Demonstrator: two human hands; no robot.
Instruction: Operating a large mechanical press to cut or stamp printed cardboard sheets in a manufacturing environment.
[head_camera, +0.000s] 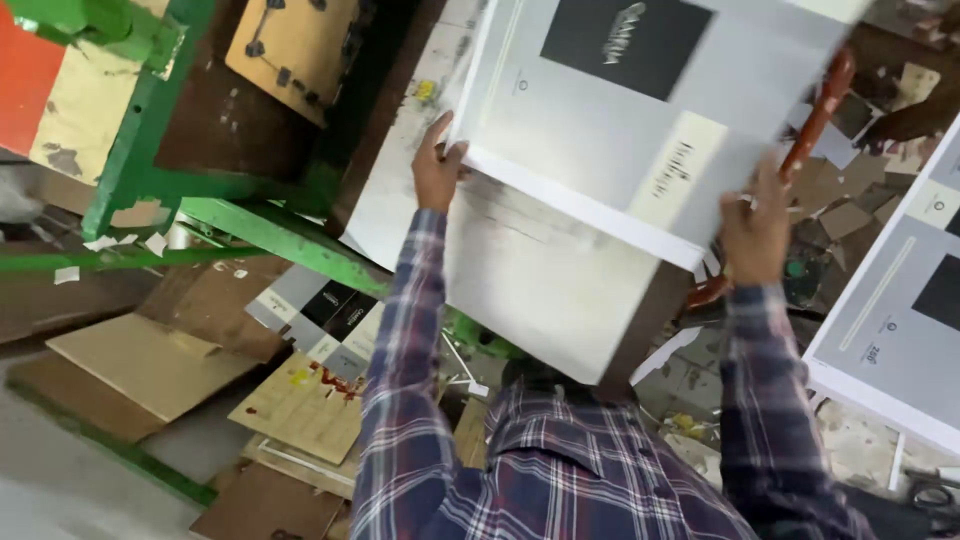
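**Inspector:** What is held, and by which hand?

**Recorder:** A stack of printed sheets (640, 130) is held up between both hands, tilted, with its near corner lowest. The left hand (436, 170) is placed at the stack's left edge; its grip is closed on that edge, with the fingertips over the top face. The right hand (755, 232) is set at the lower right edge, and its grip is likewise closed on the stack. Both arms are covered by plaid sleeves (400, 360).

**Inspector:** What is noted on the stack itself?

**Recorder:** The top sheet is grey, with a black square and a cream strip printed on it. A thick white side of layered sheets is seen below it (no sheet count can be made).

**Inspector:** And round about?

**Recorder:** A green metal frame (230, 215) is seen to the left. A second stack (890, 320) of the same print lies at the right edge, well apart from the hands. Brown cardboard pieces (150, 365) and offcuts are scattered on the floor. A red-brown bar (820, 110) is partly hidden behind the held stack.
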